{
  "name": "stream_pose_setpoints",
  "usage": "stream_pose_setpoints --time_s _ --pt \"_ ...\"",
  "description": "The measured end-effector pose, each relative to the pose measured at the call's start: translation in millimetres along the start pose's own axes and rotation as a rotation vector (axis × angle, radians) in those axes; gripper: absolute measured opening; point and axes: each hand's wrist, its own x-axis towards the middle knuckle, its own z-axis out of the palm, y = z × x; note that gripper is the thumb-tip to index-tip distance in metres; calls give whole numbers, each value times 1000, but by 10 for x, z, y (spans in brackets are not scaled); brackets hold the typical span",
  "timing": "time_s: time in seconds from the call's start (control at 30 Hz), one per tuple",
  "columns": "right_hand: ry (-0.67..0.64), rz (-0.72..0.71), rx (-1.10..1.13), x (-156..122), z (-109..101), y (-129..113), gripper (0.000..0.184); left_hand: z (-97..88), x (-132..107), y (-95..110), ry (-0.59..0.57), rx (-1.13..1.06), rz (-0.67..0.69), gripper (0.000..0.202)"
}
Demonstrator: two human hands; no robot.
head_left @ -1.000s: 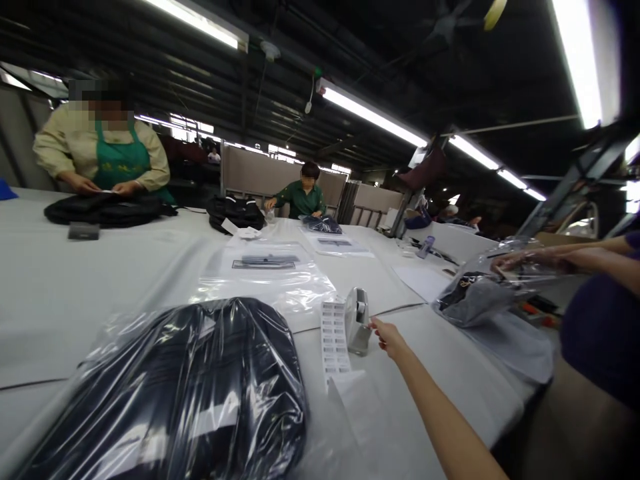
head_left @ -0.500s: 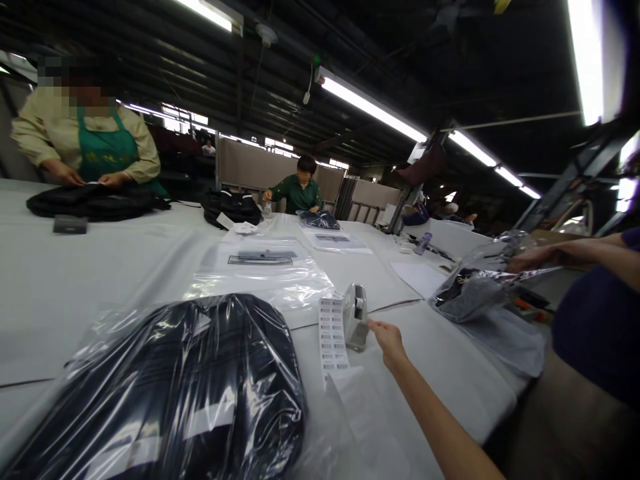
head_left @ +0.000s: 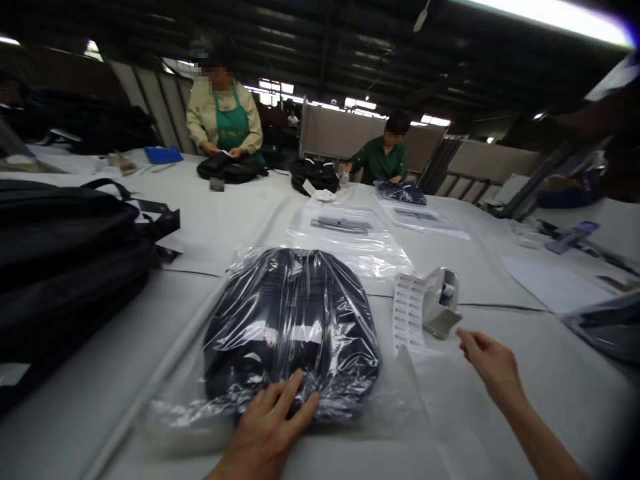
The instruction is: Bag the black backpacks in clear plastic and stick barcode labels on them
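Observation:
A dark backpack (head_left: 293,313) lies inside a clear plastic bag (head_left: 200,417), with pale labels showing through. My left hand (head_left: 273,423) rests on the near edge of the bag, fingers spread and pressing the plastic down. To the right, my right hand (head_left: 493,367) is closed in a pinch just in front of a grey tape dispenser (head_left: 441,300). A short clear strip of tape seems to run from the dispenser to my fingertips; its end is hard to make out. Beside the dispenser lies a sheet of barcode stickers (head_left: 409,313).
Black bags (head_left: 65,267) are piled at the left. Flat clear bags (head_left: 350,233) lie beyond the backpack. Two co-workers, one in a green apron (head_left: 233,123) and one in a green shirt (head_left: 387,157), handle bags across the table. A purple item (head_left: 573,237) lies at the right.
The view has swung left, bringing the black pile into sight. My left hand now shows on the bagged backpack. My right hand has drawn slightly away from the dispenser.

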Motion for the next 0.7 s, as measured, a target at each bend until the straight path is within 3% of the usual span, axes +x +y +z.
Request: stream_pose_setpoints --time_s 0.07,0.2,0.3,0.43,0.6,0.7 --pt "-318 -257 65 -129 -76 -437 38 -8 -5 26 -22 -29 -27 60" --pt "-1170 -738 128 -555 5 -1495 26 -28 -12 58 -82 -55 -37 61" --pt "-1529 -945 75 -768 267 -1985 23 -31 -5 62 -97 -75 -31 60" --pt "-1595 -1166 -68 -864 677 -2179 18 -25 3 59 -109 -95 -35 64" --pt "-1537 -1377 -247 -993 1056 -2219 30 -26 9 63 -116 -121 -42 69" --pt "-1408 -1433 -328 -1086 1194 -2219 25 2 2 68 -123 -143 -43 68"
